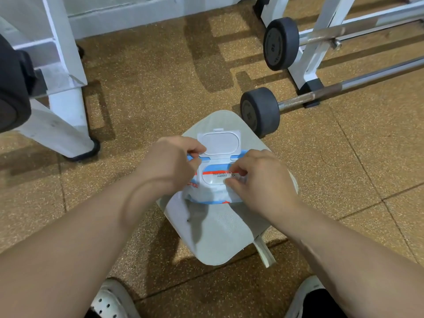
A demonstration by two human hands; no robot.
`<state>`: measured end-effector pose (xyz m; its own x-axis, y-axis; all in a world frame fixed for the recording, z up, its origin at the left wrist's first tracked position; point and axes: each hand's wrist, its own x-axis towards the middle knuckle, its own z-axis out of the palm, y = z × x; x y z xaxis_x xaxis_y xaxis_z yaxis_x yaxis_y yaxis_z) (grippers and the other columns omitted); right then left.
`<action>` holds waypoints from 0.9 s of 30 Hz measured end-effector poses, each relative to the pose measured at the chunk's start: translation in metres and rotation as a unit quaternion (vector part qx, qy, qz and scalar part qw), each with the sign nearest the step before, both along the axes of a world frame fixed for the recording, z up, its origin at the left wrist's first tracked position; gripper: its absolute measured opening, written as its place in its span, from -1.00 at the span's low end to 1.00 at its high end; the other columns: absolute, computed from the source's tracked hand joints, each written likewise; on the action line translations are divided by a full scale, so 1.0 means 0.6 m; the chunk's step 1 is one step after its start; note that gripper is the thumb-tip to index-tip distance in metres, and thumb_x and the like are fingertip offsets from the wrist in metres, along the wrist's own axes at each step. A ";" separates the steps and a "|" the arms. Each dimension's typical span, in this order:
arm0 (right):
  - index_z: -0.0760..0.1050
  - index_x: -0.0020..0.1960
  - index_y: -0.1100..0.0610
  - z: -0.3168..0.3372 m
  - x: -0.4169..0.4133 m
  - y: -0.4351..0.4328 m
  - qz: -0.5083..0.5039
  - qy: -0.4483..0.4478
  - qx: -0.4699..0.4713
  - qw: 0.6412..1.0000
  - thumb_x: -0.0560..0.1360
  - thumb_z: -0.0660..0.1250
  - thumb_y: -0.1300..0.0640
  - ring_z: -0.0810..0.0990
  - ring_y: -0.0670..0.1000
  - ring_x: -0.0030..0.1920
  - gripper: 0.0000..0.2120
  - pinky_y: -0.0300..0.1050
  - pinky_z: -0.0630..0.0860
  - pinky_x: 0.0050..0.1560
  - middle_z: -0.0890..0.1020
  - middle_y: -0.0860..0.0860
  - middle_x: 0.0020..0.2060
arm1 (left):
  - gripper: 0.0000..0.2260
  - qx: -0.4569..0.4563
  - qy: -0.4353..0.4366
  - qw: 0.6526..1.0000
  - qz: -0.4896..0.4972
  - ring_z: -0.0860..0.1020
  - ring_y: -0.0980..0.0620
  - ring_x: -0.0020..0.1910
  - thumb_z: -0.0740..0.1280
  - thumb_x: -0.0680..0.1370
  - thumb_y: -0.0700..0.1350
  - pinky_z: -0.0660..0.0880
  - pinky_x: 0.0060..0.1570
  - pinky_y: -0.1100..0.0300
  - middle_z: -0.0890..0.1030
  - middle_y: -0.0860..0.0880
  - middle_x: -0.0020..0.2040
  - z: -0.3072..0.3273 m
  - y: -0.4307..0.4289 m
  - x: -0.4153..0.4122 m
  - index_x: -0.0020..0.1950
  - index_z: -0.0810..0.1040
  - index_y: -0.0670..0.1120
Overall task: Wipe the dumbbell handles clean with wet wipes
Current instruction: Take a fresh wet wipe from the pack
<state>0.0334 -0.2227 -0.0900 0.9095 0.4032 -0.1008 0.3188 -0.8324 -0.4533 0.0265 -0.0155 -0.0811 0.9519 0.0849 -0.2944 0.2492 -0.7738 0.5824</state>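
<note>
Both hands work at a wipes pack (207,197) that lies on a grey pad (213,237) on the floor (149,88). The left hand (171,164) pinches the pack's left edge beside the flipped-up lid (219,143). The right hand (259,177) pinches the right end of the clear seal (215,177) over the opening. No wipe is out yet.

The nearest dumbbell (260,111) lies just beyond the pad, its steel handle (344,87) running right past a white rack (307,63). A second dumbbell (278,43) sits higher.

The seal could tear or slip from the fingertips. If the left hand's hold is too light, the whole pack may lift with the pull. Wipes might also come out in a clump and pick up floor grit.

A red band and two short dark lines are printed on the seal, too small to read. The marks on the weights' faces are illegible.
</note>
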 end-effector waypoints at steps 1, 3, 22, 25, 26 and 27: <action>0.66 -0.14 0.04 0.001 0.000 0.004 0.002 0.014 0.003 1.000 0.37 0.49 0.09 0.53 0.13 -0.06 -0.93 0.04 0.53 -0.06 0.60 0.00 -0.21 | -0.75 -0.012 0.007 1.000 -0.011 0.49 0.16 -0.15 0.42 0.55 -0.18 0.29 -0.13 0.46 0.58 0.13 -0.03 0.003 0.003 -0.003 0.20 0.69 0.05; 0.62 -0.18 0.06 0.000 -0.004 0.011 0.009 0.023 0.013 1.000 0.44 0.43 0.11 0.52 0.13 -0.07 -0.96 0.04 0.51 -0.06 0.60 0.01 -0.22 | -0.70 -0.032 0.012 0.998 -0.044 0.49 0.19 -0.15 0.44 0.54 -0.17 0.31 -0.11 0.47 0.55 0.13 -0.01 0.011 0.006 -0.011 0.22 0.67 0.12; 0.72 -0.15 0.05 0.015 0.024 0.007 0.118 -0.053 0.001 0.992 0.35 0.46 0.06 0.62 0.12 -0.21 -0.89 -0.08 0.55 -0.28 0.63 -0.01 -0.21 | -0.63 -0.031 0.082 0.980 -0.179 0.43 0.18 0.25 0.32 0.49 -0.23 0.30 0.19 0.33 0.43 0.20 0.38 0.010 0.036 -0.034 0.10 0.71 0.19; 0.71 -0.22 0.04 0.011 0.022 0.010 0.148 -0.091 0.001 0.985 0.37 0.45 0.06 0.58 0.10 -0.27 -0.92 -0.13 0.51 -0.33 0.60 -0.03 -0.28 | -0.66 -0.045 0.077 0.982 -0.164 0.46 0.18 0.18 0.32 0.51 -0.25 0.28 0.13 0.37 0.45 0.20 0.31 0.014 0.036 -0.032 0.08 0.72 0.13; 0.70 -0.26 0.03 0.007 0.020 0.011 0.148 -0.096 -0.006 0.984 0.37 0.43 0.06 0.57 0.09 -0.29 -0.91 -0.14 0.50 -0.36 0.59 -0.03 -0.31 | -0.67 -0.050 0.078 0.982 -0.164 0.47 0.17 0.17 0.32 0.52 -0.26 0.29 0.12 0.37 0.45 0.20 0.29 0.016 0.035 -0.031 0.08 0.73 0.12; 0.68 -0.28 0.03 0.005 0.017 0.014 0.143 -0.091 -0.012 0.985 0.38 0.40 0.06 0.57 0.10 -0.31 -0.89 -0.12 0.51 -0.39 0.58 -0.03 -0.34 | -0.67 -0.051 0.081 0.981 -0.166 0.47 0.16 0.17 0.32 0.52 -0.26 0.31 0.13 0.35 0.45 0.20 0.28 0.017 0.035 -0.030 0.09 0.72 0.11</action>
